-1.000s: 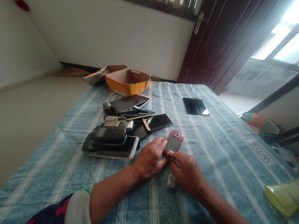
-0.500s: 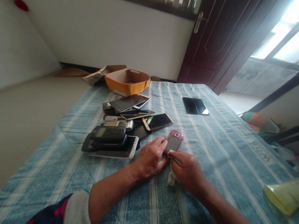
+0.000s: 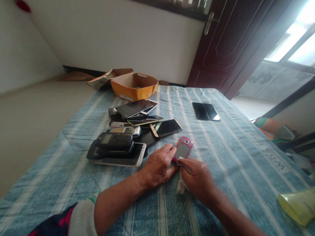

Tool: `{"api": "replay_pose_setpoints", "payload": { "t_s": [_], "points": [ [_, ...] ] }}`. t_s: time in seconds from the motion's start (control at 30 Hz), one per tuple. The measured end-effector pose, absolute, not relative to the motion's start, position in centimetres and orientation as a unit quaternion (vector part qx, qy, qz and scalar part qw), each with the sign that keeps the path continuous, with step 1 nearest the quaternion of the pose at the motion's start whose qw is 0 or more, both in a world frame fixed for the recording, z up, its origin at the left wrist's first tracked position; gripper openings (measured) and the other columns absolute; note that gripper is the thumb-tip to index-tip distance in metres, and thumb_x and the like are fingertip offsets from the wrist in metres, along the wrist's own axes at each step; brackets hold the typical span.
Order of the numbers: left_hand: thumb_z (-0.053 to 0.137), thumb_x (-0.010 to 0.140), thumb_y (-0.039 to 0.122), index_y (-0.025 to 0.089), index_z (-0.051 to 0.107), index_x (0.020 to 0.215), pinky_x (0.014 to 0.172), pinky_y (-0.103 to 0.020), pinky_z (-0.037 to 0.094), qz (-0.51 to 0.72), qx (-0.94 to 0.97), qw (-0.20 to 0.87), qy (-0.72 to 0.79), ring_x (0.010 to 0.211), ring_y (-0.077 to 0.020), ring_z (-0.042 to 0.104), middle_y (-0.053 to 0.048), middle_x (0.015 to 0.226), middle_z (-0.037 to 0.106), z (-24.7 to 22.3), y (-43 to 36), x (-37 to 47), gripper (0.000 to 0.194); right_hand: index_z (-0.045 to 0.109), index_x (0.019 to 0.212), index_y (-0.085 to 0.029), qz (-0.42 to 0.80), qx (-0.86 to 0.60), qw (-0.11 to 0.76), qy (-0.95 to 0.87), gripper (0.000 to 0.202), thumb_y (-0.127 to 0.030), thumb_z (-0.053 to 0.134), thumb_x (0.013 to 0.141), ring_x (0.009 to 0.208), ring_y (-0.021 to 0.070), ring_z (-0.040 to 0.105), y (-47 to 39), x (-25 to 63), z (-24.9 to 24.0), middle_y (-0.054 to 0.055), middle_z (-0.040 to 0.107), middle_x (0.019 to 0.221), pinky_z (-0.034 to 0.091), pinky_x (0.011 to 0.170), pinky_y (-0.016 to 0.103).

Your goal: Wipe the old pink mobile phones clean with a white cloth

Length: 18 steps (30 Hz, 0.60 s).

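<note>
A pink mobile phone (image 3: 183, 149) lies on the striped cloth with its screen up and its keys at the far end. My left hand (image 3: 161, 164) grips its left edge, fingers on the side and thumb near the lower end. Pinched in my right hand (image 3: 197, 173) is a white wipe (image 3: 181, 185), pressed on the phone's near end and hanging down below the fingers. Just left of my left hand sits a pile of old phones, with a black keypad phone (image 3: 113, 141) on a white-framed smartphone (image 3: 137, 155). A gold smartphone (image 3: 167, 127) lies beyond the pink one.
An open orange cardboard box (image 3: 134, 91) stands at the far edge of the table, behind more stacked phones (image 3: 134, 108). Two dark smartphones (image 3: 206, 111) lie side by side at the far right. A yellow translucent container (image 3: 296, 206) is at the near right. A dark red door (image 3: 228, 39) stands behind.
Almost nothing differs. Both hands stay on the pink phone, and the wipe at its near end has shifted only very slightly.
</note>
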<state>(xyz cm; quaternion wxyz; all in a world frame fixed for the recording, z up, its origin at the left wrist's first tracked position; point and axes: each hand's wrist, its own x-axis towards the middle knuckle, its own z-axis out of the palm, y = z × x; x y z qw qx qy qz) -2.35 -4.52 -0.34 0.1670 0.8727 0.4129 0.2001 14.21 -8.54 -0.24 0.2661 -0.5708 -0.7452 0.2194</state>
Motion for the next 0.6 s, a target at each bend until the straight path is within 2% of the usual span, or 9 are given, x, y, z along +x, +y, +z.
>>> {"api": "replay_pose_setpoints", "payload": {
  "t_s": [0.2, 0.6],
  "points": [
    [0.064, 0.078, 0.023, 0.007, 0.054, 0.121, 0.097, -0.042, 0.049, 0.218, 0.87, 0.168, 0.408, 0.113, -0.0297, 0.056, -0.017, 0.123, 0.056, -0.5, -4.47, -2.36, 0.047, 0.067, 0.074, -0.018, 0.221, -0.565, 0.254, -0.753, 0.024, -0.009, 0.046, 0.082, 0.061, 0.0108, 0.054, -8.57, 14.24, -0.06, 0.0, 0.058, 0.066, 0.034, 0.059, 0.021],
    [0.062, 0.078, 0.024, 0.012, 0.056, 0.114, 0.092, -0.043, 0.052, 0.221, 0.871, 0.168, 0.406, 0.109, -0.0286, 0.058, -0.015, 0.119, 0.058, -0.45, -4.42, -2.32, 0.039, 0.066, 0.071, -0.019, 0.218, -0.574, 0.248, -0.75, 0.023, -0.008, 0.047, 0.079, 0.06, 0.0106, 0.055, -8.48, 14.07, 0.11, 0.0, 0.058, 0.066, 0.033, 0.057, 0.022]
  ]
}}
